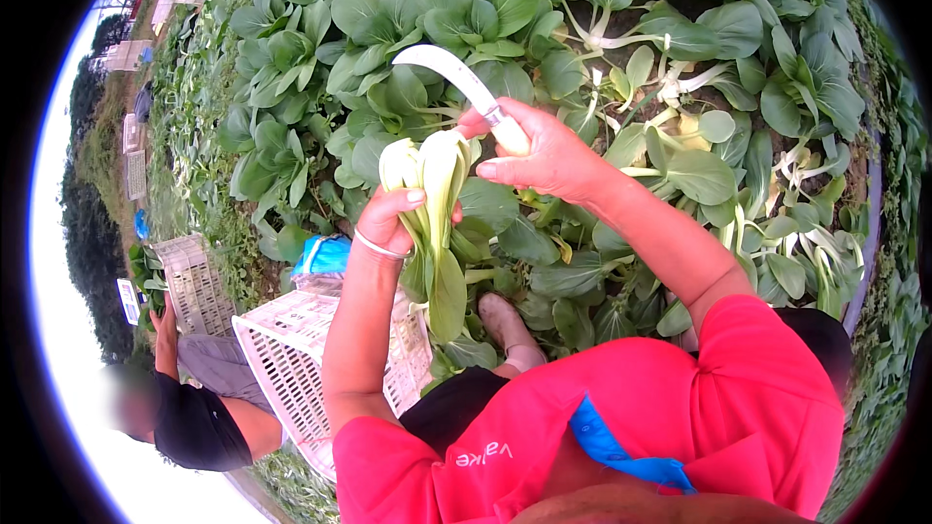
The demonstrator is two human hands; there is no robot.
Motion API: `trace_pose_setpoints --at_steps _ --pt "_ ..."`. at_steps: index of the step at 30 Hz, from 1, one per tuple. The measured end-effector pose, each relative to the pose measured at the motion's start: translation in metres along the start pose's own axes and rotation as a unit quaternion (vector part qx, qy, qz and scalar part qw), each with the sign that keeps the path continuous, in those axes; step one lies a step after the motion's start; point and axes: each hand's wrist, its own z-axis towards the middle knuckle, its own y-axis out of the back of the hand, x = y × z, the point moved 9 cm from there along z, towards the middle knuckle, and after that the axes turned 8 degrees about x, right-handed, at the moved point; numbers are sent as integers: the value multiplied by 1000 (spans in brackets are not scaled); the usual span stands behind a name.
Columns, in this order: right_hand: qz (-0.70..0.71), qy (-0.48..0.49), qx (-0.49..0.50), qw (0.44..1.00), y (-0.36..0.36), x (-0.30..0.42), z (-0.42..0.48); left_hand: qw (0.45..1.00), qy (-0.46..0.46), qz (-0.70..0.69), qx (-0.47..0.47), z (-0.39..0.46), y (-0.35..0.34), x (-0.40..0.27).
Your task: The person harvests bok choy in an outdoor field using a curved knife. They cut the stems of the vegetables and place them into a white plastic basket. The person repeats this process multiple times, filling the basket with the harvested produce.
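My left hand grips bok choy around its pale stalks, the stem bases up and the green leaves hanging down. It looks like two heads held side by side. In my right hand is a curved harvesting knife; its handle sits in the palm and the blade arcs up and to the left. Fingers of the right hand are close to the top of the bok choy, and I cannot tell whether they touch it. A white bangle circles my left wrist.
Dense rows of growing bok choy fill the ground ahead. Cut plants and loose leaves lie at the right. A white plastic crate stands at my left, with a blue bag beyond it. Farther left, a person holds greens near another crate.
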Motion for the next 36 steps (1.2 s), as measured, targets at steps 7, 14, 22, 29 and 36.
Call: trace_pose_setpoints --at_steps 7,14,22,29,36 --pt "-17 -1 -27 999 6 -14 6 998 -15 63 -27 13 -24 3" --pt "-235 -91 -73 965 31 -25 -16 712 -51 680 -168 -16 -17 -64" --pt "-484 -168 -51 857 50 -131 4 432 145 888 -68 51 33 -68" --pt "-478 -206 -101 848 70 -191 65 344 330 875 -83 114 160 -40" --pt "-468 -241 -80 847 86 -221 95 344 322 877 -92 86 193 -36"
